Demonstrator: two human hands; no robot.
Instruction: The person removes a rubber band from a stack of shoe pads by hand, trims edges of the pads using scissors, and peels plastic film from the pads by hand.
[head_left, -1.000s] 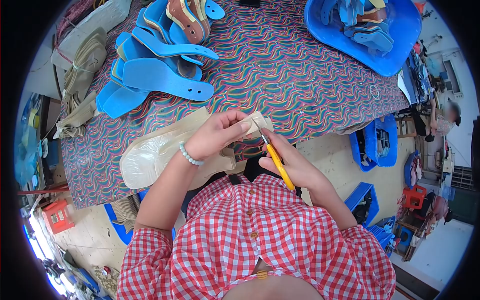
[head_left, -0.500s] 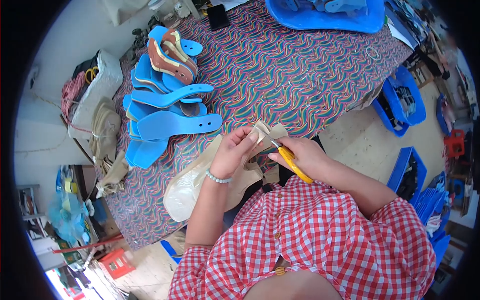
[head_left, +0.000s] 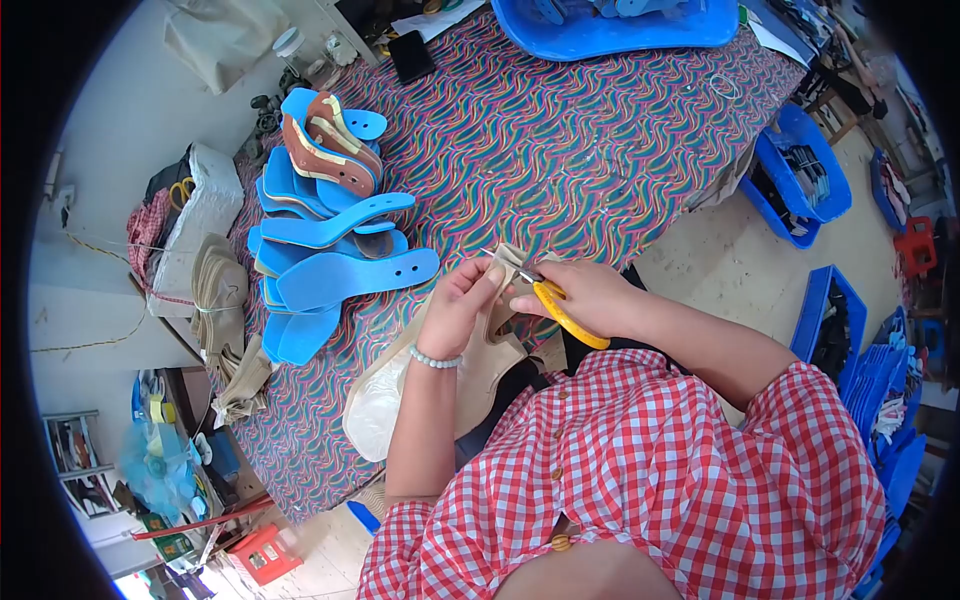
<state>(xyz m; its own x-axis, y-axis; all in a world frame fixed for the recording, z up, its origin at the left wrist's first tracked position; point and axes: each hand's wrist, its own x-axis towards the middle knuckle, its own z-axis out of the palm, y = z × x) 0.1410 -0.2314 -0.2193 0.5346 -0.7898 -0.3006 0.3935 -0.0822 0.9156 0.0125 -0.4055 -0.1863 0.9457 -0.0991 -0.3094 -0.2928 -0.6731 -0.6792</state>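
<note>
My left hand (head_left: 458, 308) is closed on a beige, limp cut piece (head_left: 381, 405), pinching its upper edge between thumb and fingers. The piece hangs below the hand, over the table's near edge, with a shiny clear patch on its wide end. My right hand (head_left: 590, 297) grips a pair of yellow-handled scissors (head_left: 570, 318), whose blades point up and left at the pinched edge. How far the blades are apart is too small to tell. Left of the hands, blue insoles (head_left: 345, 283) lie in an overlapping pile, a few brown-and-cream ones (head_left: 335, 145) on top.
A patterned cloth covers the table (head_left: 560, 150). A blue tub (head_left: 620, 35) and a phone (head_left: 411, 57) are at its far side. Tied beige pieces (head_left: 218, 290) rest at the left edge. Blue baskets (head_left: 800, 165) stand on the floor at right, a red stool (head_left: 914, 248) beyond.
The view has shifted slightly. The scissors and right hand have come a little closer to the left hand, and the beige flap near the blades shows less now.
</note>
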